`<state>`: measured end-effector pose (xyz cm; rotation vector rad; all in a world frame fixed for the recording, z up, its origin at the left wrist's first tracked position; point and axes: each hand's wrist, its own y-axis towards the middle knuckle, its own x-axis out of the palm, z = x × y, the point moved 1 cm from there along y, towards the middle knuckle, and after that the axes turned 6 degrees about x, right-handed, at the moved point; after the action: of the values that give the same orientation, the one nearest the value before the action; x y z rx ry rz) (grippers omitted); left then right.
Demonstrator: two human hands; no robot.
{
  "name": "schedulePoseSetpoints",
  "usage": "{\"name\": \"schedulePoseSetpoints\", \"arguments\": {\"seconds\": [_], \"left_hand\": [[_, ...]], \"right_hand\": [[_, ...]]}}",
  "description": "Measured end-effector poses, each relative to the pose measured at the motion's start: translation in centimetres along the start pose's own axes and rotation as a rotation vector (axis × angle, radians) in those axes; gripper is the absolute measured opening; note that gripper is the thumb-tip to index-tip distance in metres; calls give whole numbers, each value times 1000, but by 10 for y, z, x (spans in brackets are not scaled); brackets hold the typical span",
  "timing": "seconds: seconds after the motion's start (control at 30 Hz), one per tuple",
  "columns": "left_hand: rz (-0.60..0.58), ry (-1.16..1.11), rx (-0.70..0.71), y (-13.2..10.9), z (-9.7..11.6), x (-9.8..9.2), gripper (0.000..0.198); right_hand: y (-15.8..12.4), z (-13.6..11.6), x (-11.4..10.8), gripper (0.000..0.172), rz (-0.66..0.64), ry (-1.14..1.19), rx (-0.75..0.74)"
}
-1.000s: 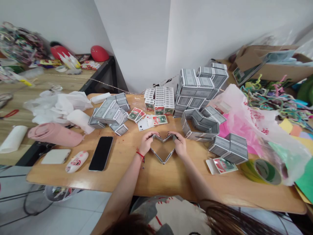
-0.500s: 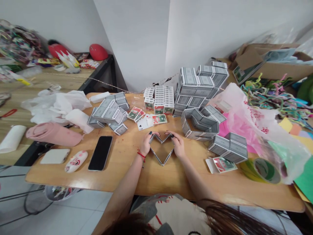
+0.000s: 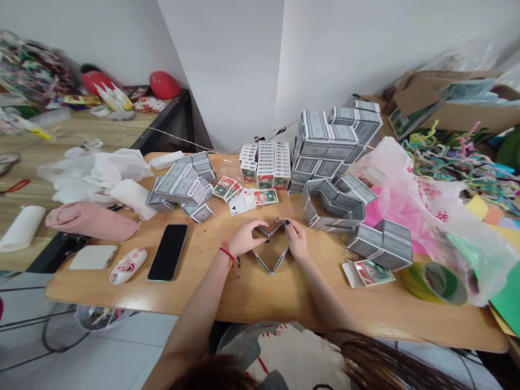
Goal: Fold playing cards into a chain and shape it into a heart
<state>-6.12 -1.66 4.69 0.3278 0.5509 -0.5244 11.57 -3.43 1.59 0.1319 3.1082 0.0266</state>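
Observation:
A heart-shaped frame of folded playing cards (image 3: 271,271) stands on edge on the table, its point towards me. My left hand (image 3: 245,237) grips its upper left lobe, thumb on the inner side and fingers curved round the far side. On the opposite lobe, my right hand (image 3: 296,240) is closed, fingertips bent over the top near the notch. Just beyond the hands lie loose playing cards (image 3: 241,202) and a card box (image 3: 266,197). The part of the frame under my palms is hidden.
Grey card-built blocks (image 3: 181,184) stand at left, a taller stack (image 3: 325,141) and an open card ring (image 3: 333,223) at right. Upright card boxes (image 3: 265,162) line the back. A phone (image 3: 168,252) lies left; a tape roll (image 3: 441,283) sits right.
My left hand has turned and shifted its grip, with the wrist out to the left and the thumb now inside the heart. My right hand and the frame stay nearly in place.

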Motion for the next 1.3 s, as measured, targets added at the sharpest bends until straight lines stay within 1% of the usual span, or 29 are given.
{"name": "schedulePoseSetpoints", "arguments": {"seconds": [0.07,0.17,0.27,0.33,0.5,0.67,0.87,1.3], "left_hand": [[-70,143,-9,6,2,-2,29],[-145,329,-18,16,6,-2,15],[-211,417,-14,21,7,2,11],[-222,440,13,22,6,5,11],[-190,462,61,18,7,8,12],[-133,412,36,17,10,10,15],[-123,490,10,15,13,11,15],[-63,493,5,13,12,13,10]], "right_hand": [[1,0,0,28,-3,-8,0],[2,2,0,24,-8,-31,16],[4,2,1,23,-11,-39,45],[4,1,2,22,-15,-33,63],[5,1,4,22,-15,-25,78],[4,2,6,21,8,-38,75],[3,-1,6,20,12,-67,68],[2,-2,5,20,3,-95,65]]}}
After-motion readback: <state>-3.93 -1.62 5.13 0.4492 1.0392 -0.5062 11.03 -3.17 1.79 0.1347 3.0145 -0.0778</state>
